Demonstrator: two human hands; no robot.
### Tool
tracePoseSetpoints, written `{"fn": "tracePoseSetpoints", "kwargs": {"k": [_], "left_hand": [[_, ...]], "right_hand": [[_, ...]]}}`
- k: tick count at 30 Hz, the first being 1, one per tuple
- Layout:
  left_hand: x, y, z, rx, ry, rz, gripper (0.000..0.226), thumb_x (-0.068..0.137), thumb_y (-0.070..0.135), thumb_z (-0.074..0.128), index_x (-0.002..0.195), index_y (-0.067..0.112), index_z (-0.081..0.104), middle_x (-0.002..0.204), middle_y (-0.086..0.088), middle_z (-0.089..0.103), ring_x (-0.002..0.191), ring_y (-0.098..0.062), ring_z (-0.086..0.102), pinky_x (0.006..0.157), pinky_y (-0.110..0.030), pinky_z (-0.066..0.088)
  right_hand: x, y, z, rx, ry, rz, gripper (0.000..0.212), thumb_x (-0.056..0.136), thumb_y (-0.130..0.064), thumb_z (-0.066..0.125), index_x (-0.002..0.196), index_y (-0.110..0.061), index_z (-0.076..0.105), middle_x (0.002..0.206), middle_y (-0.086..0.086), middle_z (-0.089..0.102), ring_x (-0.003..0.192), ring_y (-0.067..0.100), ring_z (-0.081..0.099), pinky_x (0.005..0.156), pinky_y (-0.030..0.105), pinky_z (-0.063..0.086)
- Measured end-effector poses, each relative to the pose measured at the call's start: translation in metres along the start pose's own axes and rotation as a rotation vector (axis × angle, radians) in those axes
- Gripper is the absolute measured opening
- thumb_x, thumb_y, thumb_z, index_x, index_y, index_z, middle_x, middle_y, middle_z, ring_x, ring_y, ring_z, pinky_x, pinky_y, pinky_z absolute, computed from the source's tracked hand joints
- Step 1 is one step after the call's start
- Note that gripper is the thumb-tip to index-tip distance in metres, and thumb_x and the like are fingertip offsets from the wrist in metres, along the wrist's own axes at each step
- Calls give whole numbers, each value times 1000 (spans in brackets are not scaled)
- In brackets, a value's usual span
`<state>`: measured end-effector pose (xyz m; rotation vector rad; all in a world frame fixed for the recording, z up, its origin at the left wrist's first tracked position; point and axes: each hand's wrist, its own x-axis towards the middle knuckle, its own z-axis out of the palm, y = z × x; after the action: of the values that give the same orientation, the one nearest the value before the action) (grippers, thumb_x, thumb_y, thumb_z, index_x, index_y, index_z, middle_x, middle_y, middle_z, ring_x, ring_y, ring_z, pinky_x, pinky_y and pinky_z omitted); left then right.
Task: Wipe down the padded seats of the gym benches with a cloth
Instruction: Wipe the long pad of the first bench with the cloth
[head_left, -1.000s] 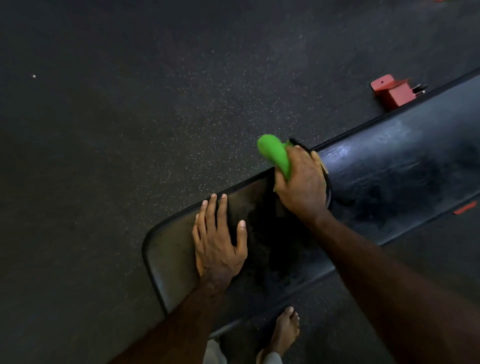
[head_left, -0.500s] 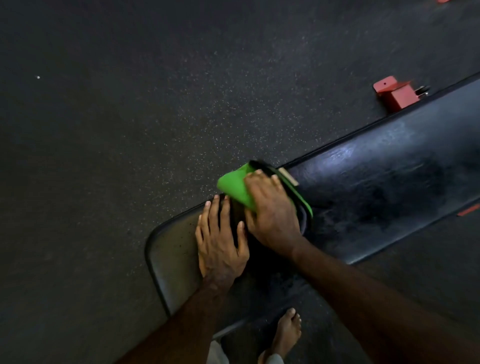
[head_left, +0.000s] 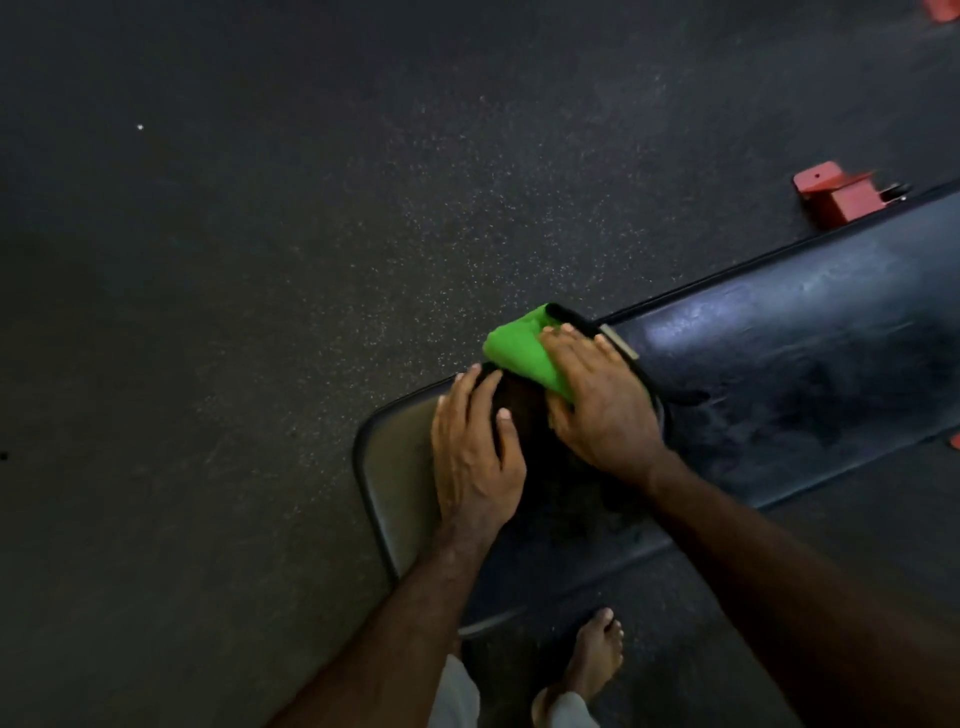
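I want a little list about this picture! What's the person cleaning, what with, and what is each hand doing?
place: gym floor, dark and speckled
being cleaned: black padded bench seat
cleaning tool: green cloth, black trim along its edge
right hand: pressed flat on the cloth at the seat's far edge
left hand: flat and bare on the seat near its rounded end, beside the right hand
seat look: shiny streaks to the right of the cloth
also seen: bare foot on the floor, red metal bracket beyond the bench
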<state>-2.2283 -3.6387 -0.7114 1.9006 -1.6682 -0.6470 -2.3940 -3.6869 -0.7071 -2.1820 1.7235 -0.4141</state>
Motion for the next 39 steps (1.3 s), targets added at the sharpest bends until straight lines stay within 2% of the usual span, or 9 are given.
{"fn": "tracePoseSetpoints", "kwargs": {"k": [4,9,14,20,25,28,30,35,39], "left_hand": [[-4,-45,-38,98,88,-151,42,102,33,49,141,18,57,152,-1,49,144,-20,41,125,-44,19],[-7,-96,-64,100,57,-276,48,104,42,38,143,20,54,145,-2,55,134,-20,49,114,-42,34],[-12,-101,-61,-244,75,-336,50,106,42,34,147,18,51,145,2,56,132,-10,49,111,-33,40],[-12,-105,-58,-272,104,-305,47,107,37,35,145,17,53,143,3,56,128,-2,48,107,-16,35],[-11,-108,-56,-328,136,-278,43,108,30,36,142,15,56,135,10,54,122,9,48,103,-9,35],[-11,-109,-54,-337,156,-302,48,106,36,32,132,8,61,125,-1,62,113,-12,57,98,-25,44],[-11,-109,-54,-346,143,-327,49,106,37,31,130,6,60,122,-1,61,112,-17,58,97,-23,43],[-11,-111,-54,-340,138,-305,46,108,32,32,141,13,58,135,9,57,120,1,51,101,-7,34],[-11,-109,-53,-355,173,-355,51,105,36,31,127,1,62,116,2,58,101,4,47,93,-24,43]], "right_hand": [[-1,-44,19,49,169,349,68,85,-21,57,151,-6,46,156,11,49,150,25,38,127,46,22],[-10,-60,30,21,-66,-150,68,88,-27,53,154,-12,45,159,6,46,150,22,37,125,45,26],[3,-87,39,65,188,388,66,89,-25,56,152,-10,44,157,9,48,151,24,36,128,42,17],[0,-84,40,-7,-124,-158,66,89,-29,52,153,-12,45,157,6,48,149,21,40,125,45,27],[3,-128,55,35,92,306,64,89,-23,58,150,-8,46,154,10,50,150,24,37,127,45,20],[-5,-146,65,67,-57,10,64,89,-25,55,151,-9,47,155,8,50,150,24,37,127,44,20],[5,-122,53,28,-125,-153,63,89,-27,56,149,-11,50,152,8,53,146,24,44,125,44,26],[10,-127,56,40,160,317,58,88,-19,62,144,-6,51,145,15,57,140,29,46,123,50,29],[-15,-142,62,57,-118,-132,64,91,-23,54,153,-10,45,157,7,47,151,22,34,126,45,23]]}}
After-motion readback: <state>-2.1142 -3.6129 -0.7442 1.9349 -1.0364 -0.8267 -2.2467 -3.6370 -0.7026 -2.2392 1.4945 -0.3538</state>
